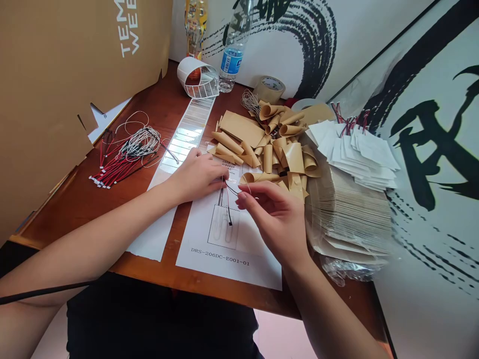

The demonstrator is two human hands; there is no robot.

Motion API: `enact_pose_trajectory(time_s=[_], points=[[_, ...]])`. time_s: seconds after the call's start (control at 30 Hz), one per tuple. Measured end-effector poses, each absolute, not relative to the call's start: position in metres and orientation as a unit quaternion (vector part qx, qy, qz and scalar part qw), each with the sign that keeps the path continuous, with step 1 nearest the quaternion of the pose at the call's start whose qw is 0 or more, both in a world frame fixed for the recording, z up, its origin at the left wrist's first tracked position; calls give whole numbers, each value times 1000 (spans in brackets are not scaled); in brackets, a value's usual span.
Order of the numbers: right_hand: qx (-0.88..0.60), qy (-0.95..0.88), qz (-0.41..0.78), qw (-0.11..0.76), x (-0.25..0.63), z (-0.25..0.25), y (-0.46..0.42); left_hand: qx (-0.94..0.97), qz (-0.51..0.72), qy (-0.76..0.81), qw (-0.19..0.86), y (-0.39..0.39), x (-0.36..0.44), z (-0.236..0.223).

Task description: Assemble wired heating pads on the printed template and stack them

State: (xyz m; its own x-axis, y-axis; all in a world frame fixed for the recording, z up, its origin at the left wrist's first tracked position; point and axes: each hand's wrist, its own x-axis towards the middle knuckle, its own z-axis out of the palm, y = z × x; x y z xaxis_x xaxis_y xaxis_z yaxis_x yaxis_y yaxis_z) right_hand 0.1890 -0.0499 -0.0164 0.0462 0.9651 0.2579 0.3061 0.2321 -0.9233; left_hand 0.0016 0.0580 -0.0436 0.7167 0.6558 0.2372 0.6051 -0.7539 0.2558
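Over a printed sheet [228, 262] with a line drawing, my left hand [204, 174] is closed, its fingertips pinching a thin wire cable [232, 189]. Close by on its right, my right hand [275, 214] has thumb and forefinger pinched on the same cable, where a pale loop of wire shows. Red and black leads hang from between the hands to a small dark end [230, 223] above the drawing. What lies inside the left fingers is hidden. A bundle of similar cables [140, 144], red, black and white with small white connectors, lies to the left.
A strip of labels [187, 129] runs back to its roll [196, 77]. Curled brown paper pieces [267, 159] lie behind my right hand. On the right are stacked bags [355, 214] with white packets [352, 149] on top. A bottle [232, 60], tape [269, 89] and cardboard box [82, 65] stand around.
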Motion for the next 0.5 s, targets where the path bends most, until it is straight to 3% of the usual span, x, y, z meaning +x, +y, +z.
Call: enact_pose_trajectory(time_s=[0.2,0.5], points=[[-471,-554,431,535,191,-12,-46,916,178,355,62,58,5,-46],[-482,-561,421,525,193,-12,-46,921,192,335,48,57,7,-48]])
